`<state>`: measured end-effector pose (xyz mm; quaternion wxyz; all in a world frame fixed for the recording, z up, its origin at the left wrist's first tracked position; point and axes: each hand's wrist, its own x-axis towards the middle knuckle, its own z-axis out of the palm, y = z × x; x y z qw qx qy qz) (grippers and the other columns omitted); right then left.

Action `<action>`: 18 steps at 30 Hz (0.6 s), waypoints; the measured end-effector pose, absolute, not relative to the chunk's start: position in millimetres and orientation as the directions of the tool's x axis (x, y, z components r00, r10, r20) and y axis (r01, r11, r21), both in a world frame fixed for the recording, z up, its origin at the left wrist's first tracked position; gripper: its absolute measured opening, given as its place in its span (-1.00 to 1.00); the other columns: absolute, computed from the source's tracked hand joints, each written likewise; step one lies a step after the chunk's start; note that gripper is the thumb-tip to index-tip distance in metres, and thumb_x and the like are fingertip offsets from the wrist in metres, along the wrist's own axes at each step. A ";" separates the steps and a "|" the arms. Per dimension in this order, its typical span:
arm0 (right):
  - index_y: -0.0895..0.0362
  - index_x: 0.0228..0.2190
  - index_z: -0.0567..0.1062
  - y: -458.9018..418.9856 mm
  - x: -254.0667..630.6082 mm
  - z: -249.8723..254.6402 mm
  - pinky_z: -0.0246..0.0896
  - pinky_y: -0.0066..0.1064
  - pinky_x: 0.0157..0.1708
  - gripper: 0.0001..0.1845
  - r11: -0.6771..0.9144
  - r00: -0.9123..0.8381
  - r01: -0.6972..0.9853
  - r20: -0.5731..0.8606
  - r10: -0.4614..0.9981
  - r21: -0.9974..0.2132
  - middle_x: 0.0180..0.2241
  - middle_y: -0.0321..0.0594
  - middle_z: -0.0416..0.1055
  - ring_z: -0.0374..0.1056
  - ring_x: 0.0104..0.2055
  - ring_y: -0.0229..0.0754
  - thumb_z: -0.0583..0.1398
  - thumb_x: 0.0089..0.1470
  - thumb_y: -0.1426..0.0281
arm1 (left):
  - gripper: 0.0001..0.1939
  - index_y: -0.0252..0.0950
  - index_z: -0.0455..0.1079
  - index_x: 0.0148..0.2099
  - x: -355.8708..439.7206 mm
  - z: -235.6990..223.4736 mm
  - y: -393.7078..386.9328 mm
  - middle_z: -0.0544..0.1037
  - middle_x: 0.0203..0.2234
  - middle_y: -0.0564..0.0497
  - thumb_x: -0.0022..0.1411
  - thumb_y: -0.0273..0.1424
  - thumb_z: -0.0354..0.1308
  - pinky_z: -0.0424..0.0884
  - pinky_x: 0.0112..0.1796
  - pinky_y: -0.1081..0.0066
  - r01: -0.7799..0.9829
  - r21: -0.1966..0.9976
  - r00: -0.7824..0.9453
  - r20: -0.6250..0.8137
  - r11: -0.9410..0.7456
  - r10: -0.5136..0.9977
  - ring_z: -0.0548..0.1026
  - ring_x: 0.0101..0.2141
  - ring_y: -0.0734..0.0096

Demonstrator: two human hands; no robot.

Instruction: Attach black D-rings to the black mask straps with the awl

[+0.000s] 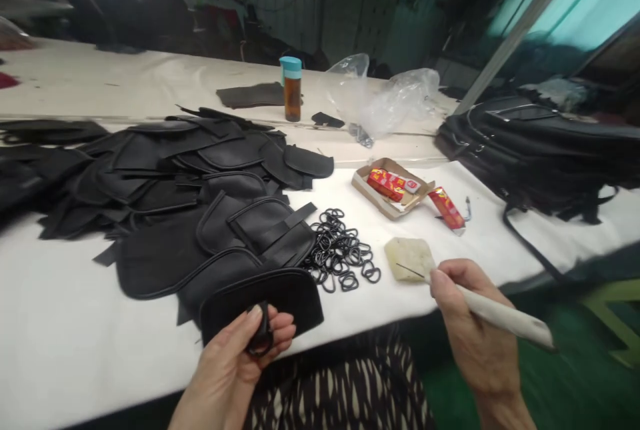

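Note:
My left hand (245, 357) pinches a short black strap (263, 323) looped at a dark ring, in front of a black leather-like flap (295, 293). Whether that strap belongs to this flap I cannot tell. In my right hand (475, 330) is an awl (505, 317) with a pale handle and a thin dark shaft. The awl's shaft points left over a yellowish block (410, 257), and I cannot tell if it touches. Between the hands, farther back, lies a heap of black D-rings (340, 247).
Many piled black flaps (165, 197) cover the table's left side. Beyond the block stand an open cardboard box (373, 190) with red packets and a loose red packet (447, 210). Farther back are a bottle (293, 93) and plastic bags (400, 100). Black bags (540, 143) lie right.

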<state>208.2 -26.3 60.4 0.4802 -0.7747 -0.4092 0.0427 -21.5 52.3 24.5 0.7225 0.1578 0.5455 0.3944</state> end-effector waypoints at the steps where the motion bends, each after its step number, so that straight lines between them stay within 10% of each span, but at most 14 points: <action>1: 0.10 -0.54 0.31 -26.3 211.7 60.1 -0.07 -0.48 -0.69 -0.71 -0.219 0.660 0.599 0.320 0.679 -0.770 -0.69 -0.43 0.09 0.01 -0.68 -0.34 0.13 0.08 0.17 | -0.91 -0.42 0.49 -0.40 -21.3 23.9 54.3 0.61 -0.50 -0.15 0.07 -0.49 0.17 0.53 -0.36 0.35 -0.393 0.653 0.079 -0.677 0.647 0.731 0.57 -0.48 0.28; 18: 0.08 -0.58 0.23 -19.3 240.0 41.6 -0.05 -0.44 -0.60 -0.69 -0.356 0.695 0.635 0.305 0.651 -0.686 -0.70 -0.45 0.07 0.00 -0.64 -0.30 0.07 0.10 0.20 | -0.95 -0.38 0.47 -0.46 -22.5 22.6 60.5 0.62 -0.50 -0.11 0.00 -0.57 0.20 0.56 -0.36 0.29 -0.337 0.643 0.078 -0.708 0.687 0.701 0.59 -0.45 0.19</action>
